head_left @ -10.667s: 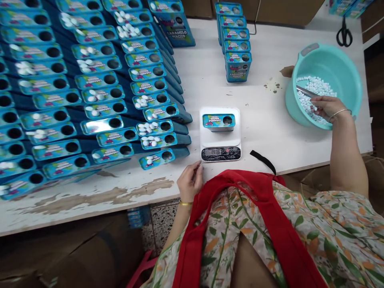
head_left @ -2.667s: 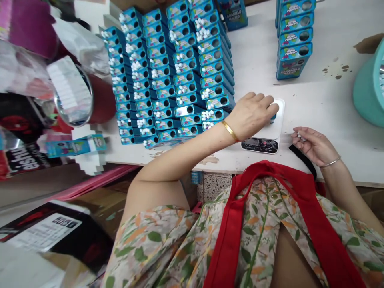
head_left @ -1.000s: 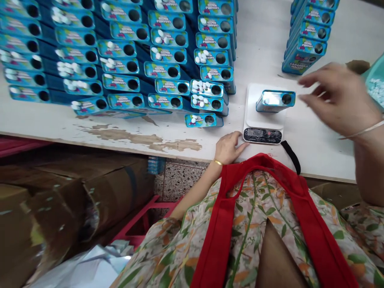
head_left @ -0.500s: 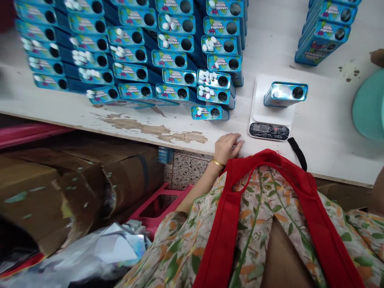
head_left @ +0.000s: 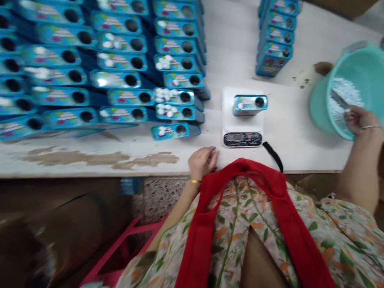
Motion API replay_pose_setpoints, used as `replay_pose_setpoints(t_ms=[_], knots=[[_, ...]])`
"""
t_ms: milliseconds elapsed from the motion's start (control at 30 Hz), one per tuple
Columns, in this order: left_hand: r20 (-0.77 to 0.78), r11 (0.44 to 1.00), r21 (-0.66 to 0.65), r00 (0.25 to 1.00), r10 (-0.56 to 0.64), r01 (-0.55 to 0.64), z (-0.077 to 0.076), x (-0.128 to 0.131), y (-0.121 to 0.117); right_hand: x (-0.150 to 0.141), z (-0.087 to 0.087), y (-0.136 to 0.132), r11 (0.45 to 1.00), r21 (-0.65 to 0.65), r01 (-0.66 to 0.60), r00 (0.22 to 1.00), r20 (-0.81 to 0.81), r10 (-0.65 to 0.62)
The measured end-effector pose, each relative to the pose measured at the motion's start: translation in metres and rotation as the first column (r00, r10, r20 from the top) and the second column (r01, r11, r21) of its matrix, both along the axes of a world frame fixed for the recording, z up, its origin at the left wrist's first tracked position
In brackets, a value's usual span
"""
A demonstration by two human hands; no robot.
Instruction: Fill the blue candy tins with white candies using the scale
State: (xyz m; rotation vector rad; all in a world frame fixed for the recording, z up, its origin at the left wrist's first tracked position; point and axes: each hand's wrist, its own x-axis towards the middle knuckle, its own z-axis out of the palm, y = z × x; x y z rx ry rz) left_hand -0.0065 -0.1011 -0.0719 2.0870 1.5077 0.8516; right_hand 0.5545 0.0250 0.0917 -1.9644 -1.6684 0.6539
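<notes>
My left hand point(head_left: 203, 163) rests on the table near its front edge, fingers loosely curled, nothing in it. At the right, my right hand point(head_left: 360, 118) reaches into a turquoise bucket point(head_left: 317, 105), closed round a long grey metal utensil point(head_left: 339, 99); blur hides its exact kind. Small white candies point(head_left: 349, 90) lie in the bucket under the utensil. On a white kitchen scale point(head_left: 228, 116) stands a blue candy tin point(head_left: 249, 105) with a round hole in its top and a white piece beside the hole. The scale's display is too blurred to read.
Rows of similar blue tins point(head_left: 120, 63) fill the left of the table, many with white candies on top. Another row of tins point(head_left: 274, 58) stands behind the scale, to the right. A black strap point(head_left: 273, 156) lies near the front edge; a pink stool point(head_left: 120, 244) is below.
The view has swung to the right and brought the bucket's inside into sight. My right hand has come into view in the bucket with the utensil. My left hand stays on the table.
</notes>
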Motion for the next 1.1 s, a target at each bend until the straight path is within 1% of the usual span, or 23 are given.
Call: replay_pose_setpoints(t_ms=[67, 133, 200, 233, 267, 300, 333, 400, 433, 500, 567, 633, 733, 800, 1000, 1100], knots=[[0.016, 1.0, 0.007, 1.0, 0.008, -0.008, -0.004, -0.001, 0.0, 0.001, 0.003, -0.004, 0.994, -0.018, 0.104, 0.994, -0.015, -0.104], [0.019, 1.0, -0.003, 1.0, 0.011, -0.011, -0.005, -0.001, 0.001, -0.014, 0.008, -0.005, 0.983, -0.019, 0.184, 0.981, -0.056, -0.185], [0.011, 1.0, -0.028, 1.0, 0.015, -0.014, -0.003, 0.0, 0.001, -0.052, 0.014, 0.0, 0.973, -0.01, 0.232, 0.96, -0.161, -0.231], [0.002, 0.999, -0.047, 1.0, 0.016, -0.016, -0.001, 0.001, 0.001, -0.079, 0.018, 0.003, 0.971, -0.006, 0.239, 0.943, -0.237, -0.233], [-0.01, 0.998, -0.066, 1.0, 0.016, -0.016, 0.001, 0.001, 0.001, -0.109, 0.022, 0.007, 0.975, 0.004, 0.222, 0.926, -0.313, -0.209], [-0.025, 0.996, -0.086, 1.0, 0.013, -0.015, 0.002, 0.002, 0.001, -0.14, 0.027, 0.01, 0.985, 0.025, 0.169, 0.921, -0.361, -0.148], [-0.041, 0.995, -0.103, 0.999, 0.009, -0.013, 0.002, 0.002, 0.001, -0.171, 0.032, 0.013, 0.996, 0.035, 0.078, 0.921, -0.384, -0.059], [-0.063, 0.993, -0.116, 0.998, -0.003, -0.004, 0.003, 0.002, 0.001, -0.225, 0.037, 0.016, 0.993, 0.039, -0.108, 0.911, -0.395, 0.115], [-0.066, 0.994, -0.108, 0.998, -0.006, -0.001, 0.003, 0.002, 0.002, -0.245, 0.037, 0.016, 0.984, 0.035, -0.177, 0.908, -0.38, 0.177], [-0.06, 0.998, -0.07, 0.998, -0.01, 0.005, 0.003, 0.002, 0.002, -0.271, 0.032, 0.017, 0.964, 0.022, -0.266, 0.912, -0.32, 0.259], [-0.048, 1.0, -0.028, 0.999, -0.014, 0.012, 0.003, 0.002, 0.003, -0.279, 0.026, 0.017, 0.946, 0.013, -0.324, 0.921, -0.226, 0.318], [-0.044, 1.0, -0.019, 0.999, -0.02, 0.02, 0.003, 0.003, 0.003, -0.278, 0.024, 0.016, 0.925, 0.005, -0.381, 0.919, -0.111, 0.379], [-0.048, 0.999, -0.041, 0.999, -0.015, 0.013, 0.003, 0.003, 0.002, -0.275, 0.028, 0.015, 0.892, -0.011, -0.452, 0.889, 0.076, 0.451], [-0.044, 0.999, -0.053, 0.999, -0.009, 0.007, 0.002, 0.003, 0.002, -0.275, 0.033, 0.015, 0.878, -0.025, -0.478, 0.865, 0.159, 0.475], [-0.045, 0.997, -0.082, 0.999, -0.005, 0.002, 0.002, 0.003, 0.001, -0.284, 0.039, 0.019, 0.847, -0.065, -0.528, 0.811, 0.255, 0.526], [-0.056, 0.995, -0.102, 0.998, -0.003, -0.003, 0.003, 0.004, 0.001, -0.288, 0.044, 0.021, 0.859, -0.06, -0.509, 0.821, 0.267, 0.505]])
